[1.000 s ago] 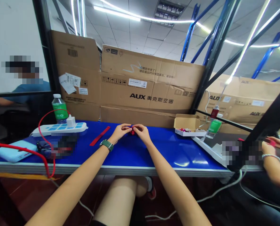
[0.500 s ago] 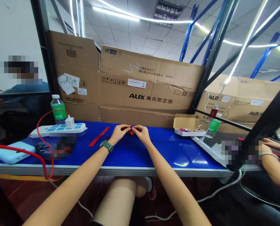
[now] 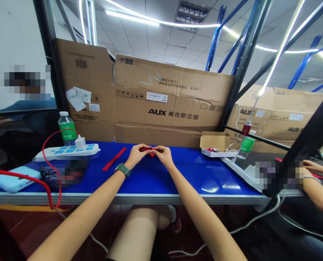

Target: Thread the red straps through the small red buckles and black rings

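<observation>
My left hand [image 3: 136, 156], with a dark green watch [image 3: 122, 170] on its wrist, and my right hand [image 3: 162, 156] meet at the fingertips over the blue table. Pinched between them is a small red fabric piece [image 3: 147, 149], mostly hidden by my fingers. A flat red strip [image 3: 114, 158] lies on the table to the left of my left hand, not touching it.
At left stand a power strip [image 3: 66, 153], a green-labelled water bottle [image 3: 67, 132] and a pale blue power bank [image 3: 14, 179] under a red cable. At right sits an open small carton [image 3: 215, 143] holding red bits. A co-worker's hand [image 3: 312, 165] shows at far right.
My hands have drawn closer, and their fingertips now meet over the red piece. More of the red piece shows to the left of the join. The co-worker's hand has shifted.
</observation>
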Demonstrator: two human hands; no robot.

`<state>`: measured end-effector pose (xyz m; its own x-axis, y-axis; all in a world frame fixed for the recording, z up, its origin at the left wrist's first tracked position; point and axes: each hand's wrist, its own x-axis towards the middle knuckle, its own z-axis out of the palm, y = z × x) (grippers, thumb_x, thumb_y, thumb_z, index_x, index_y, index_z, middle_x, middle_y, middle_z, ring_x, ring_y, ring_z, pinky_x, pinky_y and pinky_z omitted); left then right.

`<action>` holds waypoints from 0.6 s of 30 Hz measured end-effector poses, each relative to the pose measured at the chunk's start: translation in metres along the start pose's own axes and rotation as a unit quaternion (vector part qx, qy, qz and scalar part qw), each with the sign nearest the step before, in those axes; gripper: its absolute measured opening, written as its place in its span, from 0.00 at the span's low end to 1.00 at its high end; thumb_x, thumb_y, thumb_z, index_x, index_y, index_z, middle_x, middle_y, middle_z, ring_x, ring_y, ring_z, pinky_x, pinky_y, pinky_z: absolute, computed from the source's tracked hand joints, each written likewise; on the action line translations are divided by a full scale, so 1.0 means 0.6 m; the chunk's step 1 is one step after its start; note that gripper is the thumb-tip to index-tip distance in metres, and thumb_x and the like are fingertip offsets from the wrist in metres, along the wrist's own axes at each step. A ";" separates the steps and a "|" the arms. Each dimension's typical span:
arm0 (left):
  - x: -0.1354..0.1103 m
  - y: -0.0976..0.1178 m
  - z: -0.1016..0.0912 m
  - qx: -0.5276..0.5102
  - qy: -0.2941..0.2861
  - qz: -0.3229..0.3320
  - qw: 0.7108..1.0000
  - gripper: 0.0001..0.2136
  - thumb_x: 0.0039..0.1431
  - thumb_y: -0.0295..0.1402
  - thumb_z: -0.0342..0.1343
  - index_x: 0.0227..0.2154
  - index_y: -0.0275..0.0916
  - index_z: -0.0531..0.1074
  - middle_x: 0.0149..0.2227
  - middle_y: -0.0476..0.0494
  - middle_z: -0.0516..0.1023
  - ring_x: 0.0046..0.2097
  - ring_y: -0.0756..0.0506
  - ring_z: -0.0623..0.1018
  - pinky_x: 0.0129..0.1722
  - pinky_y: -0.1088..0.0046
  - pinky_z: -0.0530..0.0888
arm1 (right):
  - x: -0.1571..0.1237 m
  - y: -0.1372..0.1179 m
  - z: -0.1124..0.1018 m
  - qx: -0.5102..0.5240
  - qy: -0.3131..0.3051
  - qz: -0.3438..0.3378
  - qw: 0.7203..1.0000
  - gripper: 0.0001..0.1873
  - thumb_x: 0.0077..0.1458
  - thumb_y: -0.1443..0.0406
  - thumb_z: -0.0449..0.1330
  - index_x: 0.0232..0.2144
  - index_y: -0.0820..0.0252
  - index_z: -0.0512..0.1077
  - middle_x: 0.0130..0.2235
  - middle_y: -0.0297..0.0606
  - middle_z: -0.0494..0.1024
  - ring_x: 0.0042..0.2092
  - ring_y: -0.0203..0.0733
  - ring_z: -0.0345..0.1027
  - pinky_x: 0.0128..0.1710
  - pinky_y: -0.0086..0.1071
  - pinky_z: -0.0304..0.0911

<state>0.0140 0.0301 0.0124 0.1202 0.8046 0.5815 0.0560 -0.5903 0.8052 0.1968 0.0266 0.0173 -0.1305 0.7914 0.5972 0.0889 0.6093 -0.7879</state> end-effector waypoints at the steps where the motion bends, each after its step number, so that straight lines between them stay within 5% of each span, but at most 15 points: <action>1: -0.001 0.004 0.000 -0.007 0.008 -0.001 1.000 0.22 0.44 0.46 0.72 0.36 0.35 0.80 0.39 0.37 0.84 0.42 0.39 0.82 0.47 0.61 0.77 | 0.000 -0.002 0.000 0.022 -0.003 0.008 1.000 0.17 0.44 0.53 0.70 0.33 0.58 0.80 0.35 0.40 0.83 0.35 0.46 0.77 0.38 0.36 0.71; 7: 0.000 0.009 -0.001 -0.024 0.008 -0.015 1.000 0.23 0.41 0.49 0.72 0.34 0.36 0.79 0.38 0.38 0.84 0.42 0.38 0.82 0.46 0.61 0.77 | -0.001 -0.010 -0.003 0.036 0.008 0.032 0.999 0.20 0.43 0.51 0.71 0.30 0.58 0.74 0.27 0.36 0.80 0.30 0.41 0.74 0.29 0.30 0.67; 14: 0.002 0.011 -0.003 -0.141 -0.033 -0.102 0.984 0.29 0.55 0.58 0.58 0.38 0.32 0.81 0.40 0.33 0.84 0.43 0.37 0.82 0.50 0.57 0.76 | 0.008 0.003 -0.002 0.094 0.063 0.087 0.990 0.23 0.40 0.48 0.71 0.29 0.58 0.72 0.24 0.36 0.78 0.27 0.42 0.74 0.29 0.32 0.70; 18: 0.002 0.006 -0.006 -0.078 -0.036 -0.072 0.994 0.25 0.47 0.52 0.68 0.38 0.33 0.81 0.40 0.35 0.84 0.43 0.38 0.82 0.49 0.60 0.76 | 0.006 -0.001 0.001 0.141 0.050 0.115 0.982 0.25 0.38 0.49 0.73 0.31 0.59 0.72 0.24 0.35 0.79 0.26 0.40 0.74 0.29 0.33 0.72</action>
<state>0.0111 0.0290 0.0166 0.1927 0.8705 0.4529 -0.0755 -0.4471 0.8913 0.1957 0.0289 0.0196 -0.0403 0.9161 0.3990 -0.1733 0.3869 -0.9057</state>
